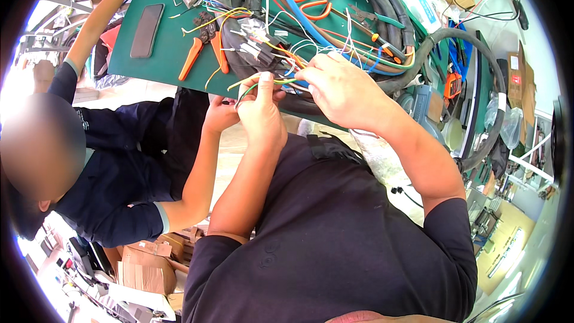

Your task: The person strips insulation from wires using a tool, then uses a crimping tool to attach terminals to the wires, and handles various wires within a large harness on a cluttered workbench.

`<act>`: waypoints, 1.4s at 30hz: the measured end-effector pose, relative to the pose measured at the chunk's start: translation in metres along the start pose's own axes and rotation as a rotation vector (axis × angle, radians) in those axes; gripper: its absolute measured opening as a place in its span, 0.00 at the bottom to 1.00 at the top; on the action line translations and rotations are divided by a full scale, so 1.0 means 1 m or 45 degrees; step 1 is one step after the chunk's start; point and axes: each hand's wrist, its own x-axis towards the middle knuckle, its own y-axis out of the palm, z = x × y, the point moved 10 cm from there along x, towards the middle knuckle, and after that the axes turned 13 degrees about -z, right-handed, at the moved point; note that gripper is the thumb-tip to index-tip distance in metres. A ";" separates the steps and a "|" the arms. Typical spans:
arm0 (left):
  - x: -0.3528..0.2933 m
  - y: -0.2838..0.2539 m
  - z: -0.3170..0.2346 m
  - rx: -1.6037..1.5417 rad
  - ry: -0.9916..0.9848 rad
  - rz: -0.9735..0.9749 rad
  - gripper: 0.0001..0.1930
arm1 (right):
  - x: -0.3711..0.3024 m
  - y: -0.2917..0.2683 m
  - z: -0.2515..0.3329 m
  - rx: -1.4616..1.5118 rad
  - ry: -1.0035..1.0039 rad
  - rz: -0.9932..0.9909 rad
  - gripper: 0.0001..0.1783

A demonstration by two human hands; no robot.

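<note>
Thin green and yellow wires point(286, 81) run between my two hands at the near edge of the green table. My left hand point(263, 110) pinches them, thumb up. Close to its right, my right hand point(339, 91) has its fingers closed on the same wires where they leave the bundle; the fingertips partly hide the spot. Just beyond lie black connectors point(263, 54) and loose thin wires, inside a coil of thick black cable point(402, 9). A co-worker's hand point(220, 115) is right beside my left hand, its fingertips partly hidden.
Orange-handled crimping pliers point(191, 60) and a black phone point(147, 31) lie on the table's left. Orange scissors point(314, 5), green-handled pliers point(382, 19) and a screwdriver point(388, 49) rest within the coil. The co-worker point(119, 167) stands at my left, one arm stretched over the table's corner.
</note>
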 end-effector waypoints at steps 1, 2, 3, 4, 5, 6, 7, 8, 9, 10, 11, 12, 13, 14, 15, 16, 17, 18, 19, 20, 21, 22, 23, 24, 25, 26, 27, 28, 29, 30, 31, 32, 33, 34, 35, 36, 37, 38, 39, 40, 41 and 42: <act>-0.004 0.000 -0.002 -0.008 0.018 0.018 0.10 | 0.000 0.002 -0.002 0.022 0.016 0.016 0.11; -0.009 0.001 -0.005 -0.017 0.038 0.036 0.09 | 0.000 0.003 -0.004 0.044 0.031 0.031 0.10; -0.013 0.003 -0.010 -0.024 0.068 0.058 0.09 | 0.003 0.003 -0.007 0.071 0.054 0.000 0.10; -0.015 0.001 -0.013 0.037 0.161 0.059 0.08 | 0.005 0.004 -0.011 0.098 0.077 -0.032 0.09; -0.022 -0.001 -0.016 0.136 0.252 0.058 0.08 | 0.006 0.005 -0.016 0.126 0.098 -0.066 0.09; -0.028 0.000 -0.018 0.292 0.292 0.081 0.08 | 0.006 0.006 -0.017 0.057 0.031 -0.130 0.08; -0.033 0.000 -0.025 0.445 0.359 0.101 0.07 | 0.007 0.002 -0.013 -0.029 -0.009 -0.168 0.08; -0.036 0.001 -0.029 0.392 0.390 0.112 0.07 | 0.009 0.006 -0.014 -0.119 0.052 -0.097 0.08; -0.038 0.001 -0.029 0.331 0.422 0.118 0.08 | 0.013 0.009 -0.016 -0.209 0.107 -0.024 0.09; -0.039 -0.001 -0.027 0.376 0.410 0.111 0.07 | 0.014 0.013 -0.014 -0.275 0.077 0.031 0.09; -0.038 -0.005 -0.023 0.424 0.385 0.103 0.06 | 0.014 0.018 -0.014 -0.343 0.060 0.094 0.10; -0.036 -0.006 -0.020 0.389 0.347 0.097 0.07 | 0.019 0.020 -0.014 -0.353 0.055 0.118 0.11; -0.036 -0.008 -0.014 0.359 0.290 0.094 0.07 | 0.020 0.023 -0.014 -0.363 0.063 0.157 0.11; -0.033 -0.008 -0.012 0.361 0.245 0.100 0.08 | 0.021 0.026 -0.015 -0.373 0.072 0.196 0.12; -0.030 -0.008 -0.007 0.386 0.222 0.121 0.09 | 0.022 0.025 -0.015 -0.372 0.050 0.179 0.11; -0.027 -0.006 -0.003 0.357 0.173 0.140 0.09 | 0.022 0.025 -0.016 -0.371 0.029 0.163 0.11; -0.025 -0.004 0.000 0.330 0.123 0.160 0.09 | 0.023 0.024 -0.016 -0.371 0.009 0.148 0.11; -0.022 -0.003 0.003 0.318 0.091 0.159 0.09 | 0.023 0.024 -0.017 -0.326 0.038 0.158 0.10; -0.019 -0.002 0.006 0.307 0.058 0.159 0.09 | 0.024 0.022 -0.014 -0.314 0.017 0.152 0.09; -0.016 0.000 0.007 0.296 0.025 0.159 0.09 | 0.026 0.016 -0.010 -0.302 -0.004 0.146 0.08; -0.014 0.001 0.006 0.300 0.022 0.152 0.09 | 0.025 0.013 -0.007 -0.293 -0.020 0.146 0.08; -0.013 0.004 0.004 0.305 0.018 0.146 0.09 | 0.025 0.013 -0.008 -0.274 -0.028 0.153 0.08; -0.011 0.006 0.003 0.310 0.014 0.141 0.10 | 0.026 0.014 -0.009 -0.256 -0.035 0.160 0.08; -0.010 0.007 0.003 0.308 0.018 0.146 0.09 | 0.025 0.014 -0.009 -0.239 -0.046 0.170 0.08; -0.008 0.008 0.003 0.306 0.022 0.152 0.09 | 0.025 0.013 -0.010 -0.214 -0.039 0.166 0.08; -0.006 0.008 0.003 0.304 0.026 0.158 0.09 | 0.024 0.011 -0.011 -0.188 -0.033 0.162 0.08; -0.005 0.008 0.004 0.292 0.025 0.156 0.09 | 0.024 0.009 -0.012 -0.165 -0.027 0.158 0.08; -0.004 0.007 0.006 0.280 0.025 0.153 0.09 | 0.023 0.007 -0.011 -0.148 -0.039 0.137 0.08; -0.004 0.007 0.006 0.268 0.024 0.150 0.09 | 0.022 0.005 -0.010 -0.130 -0.052 0.117 0.08; -0.004 0.008 0.006 0.266 0.022 0.143 0.09 | 0.021 0.002 -0.009 -0.114 -0.062 0.095 0.08; -0.004 0.008 0.006 0.263 0.020 0.136 0.09 | 0.020 0.002 -0.010 -0.122 -0.063 0.060 0.08; -0.004 0.008 0.006 0.259 0.018 0.128 0.08 | 0.019 0.005 -0.012 -0.129 -0.064 0.026 0.08; -0.005 0.009 0.006 0.270 0.017 0.136 0.09 | 0.018 0.006 -0.014 -0.138 -0.060 -0.012 0.08; -0.004 0.010 0.006 0.281 0.017 0.144 0.09 | 0.017 0.008 -0.015 -0.160 -0.054 -0.001 0.07; -0.004 0.011 0.006 0.291 0.016 0.150 0.09 | 0.017 0.007 -0.015 -0.135 -0.061 -0.037 0.07; -0.004 0.011 0.006 0.291 0.024 0.152 0.09 | 0.017 0.008 -0.014 -0.109 -0.073 -0.070 0.07; -0.003 0.011 0.005 0.290 0.031 0.154 0.09 | 0.017 0.006 -0.013 -0.082 -0.086 -0.102 0.07; -0.003 0.011 0.005 0.289 0.038 0.156 0.09 | 0.017 0.007 -0.013 -0.092 -0.092 -0.087 0.07; -0.002 0.011 0.005 0.279 0.043 0.155 0.09 | 0.017 0.006 -0.012 -0.102 -0.101 -0.069 0.06; -0.001 0.011 0.006 0.268 0.048 0.154 0.09 | 0.017 0.006 -0.012 -0.112 -0.110 -0.052 0.06; 0.000 0.011 0.006 0.257 0.053 0.153 0.08 | 0.017 0.003 -0.011 -0.093 -0.102 -0.054 0.07; 0.000 0.011 0.006 0.254 0.051 0.153 0.08 | 0.017 0.000 -0.011 -0.076 -0.096 -0.057 0.07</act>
